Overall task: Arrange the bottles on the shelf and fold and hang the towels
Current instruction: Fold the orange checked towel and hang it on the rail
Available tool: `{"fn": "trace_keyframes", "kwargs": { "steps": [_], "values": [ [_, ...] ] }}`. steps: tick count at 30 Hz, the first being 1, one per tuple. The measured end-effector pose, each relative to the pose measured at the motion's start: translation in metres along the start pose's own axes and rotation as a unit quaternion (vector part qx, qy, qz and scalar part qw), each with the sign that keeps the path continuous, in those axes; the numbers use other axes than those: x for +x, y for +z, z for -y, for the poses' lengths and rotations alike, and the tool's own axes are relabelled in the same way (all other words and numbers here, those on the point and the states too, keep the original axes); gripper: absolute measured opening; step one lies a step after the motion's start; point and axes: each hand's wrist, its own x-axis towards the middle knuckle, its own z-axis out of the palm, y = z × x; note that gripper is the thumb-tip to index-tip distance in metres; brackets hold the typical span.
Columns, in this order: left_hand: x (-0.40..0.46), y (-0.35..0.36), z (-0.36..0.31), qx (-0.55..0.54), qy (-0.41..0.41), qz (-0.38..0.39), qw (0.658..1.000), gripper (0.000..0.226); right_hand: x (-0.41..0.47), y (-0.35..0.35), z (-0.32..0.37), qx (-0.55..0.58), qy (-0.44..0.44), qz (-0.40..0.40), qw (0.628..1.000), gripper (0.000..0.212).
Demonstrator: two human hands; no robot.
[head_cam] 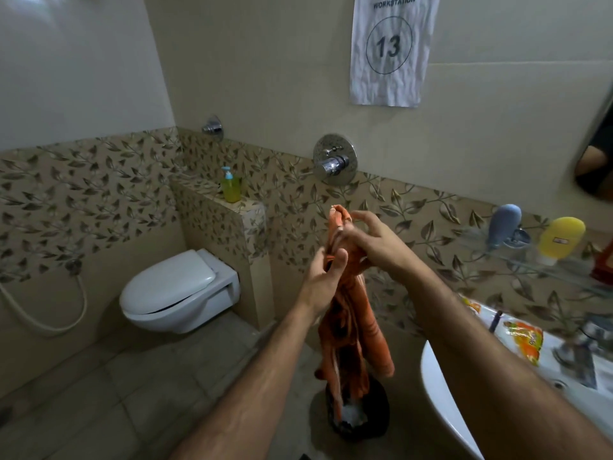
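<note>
1. I am holding the orange towel (351,313) up in front of me with both hands. My left hand (320,280) grips it in a bunch. My right hand (371,240) is just above my left hand and pinches the top of the towel.
2. The towel hangs down below my hands in a long, lumpy rope. I think it is soft and floppy and not heavy. It will bend any way I pull it.
3. To fold it, I think I should find two corners and hold one in each hand. Then it can hang flat.
4. I cannot see the corners now. They are lost in the bunch.
5. The bottom of the towel hangs over a dark bucket (358,416) far below my hands. I cannot tell if it touches.
6. Off to the right of my right hand, a blue bottle (504,224) and a yellow bottle (560,237) sit on a glass shelf (564,270). They look blurry. A red thing is cut off by the edge.
7. I see no towel bar.
</note>
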Motion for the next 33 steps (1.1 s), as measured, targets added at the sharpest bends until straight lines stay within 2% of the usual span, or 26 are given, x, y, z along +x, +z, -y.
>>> {"fn": "trace_keyframes", "kwargs": {
  "steps": [2, 4, 6, 8, 10, 11, 13, 15, 17, 19, 24, 28, 33],
  "values": [
    [0.004, -0.002, 0.001, -0.01, 0.01, 0.004, 1.0, 0.094, -0.009, -0.003, 0.001, 0.094, 0.014, 0.032, 0.995, 0.033],
    [0.008, -0.001, 0.001, -0.008, 0.011, -0.008, 1.0, 0.093, -0.012, -0.004, -0.005, 0.133, 0.006, 0.034, 0.99, 0.028],
    [0.01, 0.002, -0.003, -0.016, 0.009, -0.032, 0.999, 0.083, -0.011, 0.001, -0.013, 0.139, 0.002, 0.025, 0.99, 0.038],
    [0.012, 0.002, -0.006, -0.021, 0.0, -0.067, 0.998, 0.062, -0.01, 0.005, -0.02, 0.121, -0.005, 0.024, 0.992, 0.052],
    [0.013, 0.001, -0.012, -0.04, -0.01, -0.094, 0.995, 0.04, -0.01, 0.007, -0.025, 0.107, -0.021, 0.028, 0.994, 0.055],
    [0.014, 0.0, -0.013, -0.051, -0.02, -0.095, 0.994, 0.036, -0.011, 0.008, -0.025, 0.092, -0.031, 0.027, 0.995, 0.054],
    [0.013, -0.002, -0.014, -0.075, -0.046, -0.082, 0.993, 0.039, -0.013, 0.013, -0.026, 0.026, -0.054, 0.003, 0.998, 0.048],
    [0.01, -0.002, -0.013, -0.069, -0.063, -0.074, 0.993, 0.042, -0.013, 0.022, -0.029, -0.039, -0.071, -0.061, 0.995, 0.037],
    [0.009, -0.001, -0.013, -0.049, -0.072, -0.069, 0.994, 0.039, -0.012, 0.03, -0.033, -0.055, -0.089, -0.12, 0.987, 0.025],
    [0.005, 0.001, -0.017, -0.028, -0.074, -0.076, 0.994, 0.033, -0.01, 0.034, -0.036, -0.043, -0.101, -0.147, 0.983, 0.015],
    [0.01, -0.004, -0.022, -0.03, -0.087, -0.134, 0.987, 0.023, -0.006, 0.033, -0.036, 0.044, -0.072, -0.132, 0.988, 0.016],
    [0.016, -0.008, -0.02, -0.013, -0.088, -0.184, 0.979, 0.025, -0.005, 0.028, -0.036, 0.149, -0.037, -0.127, 0.98, 0.02],
    [0.027, -0.023, -0.009, 0.03, -0.076, -0.233, 0.969, 0.03, -0.004, 0.014, -0.034, 0.159, -0.032, -0.157, 0.974, 0.015]
  ]
}}
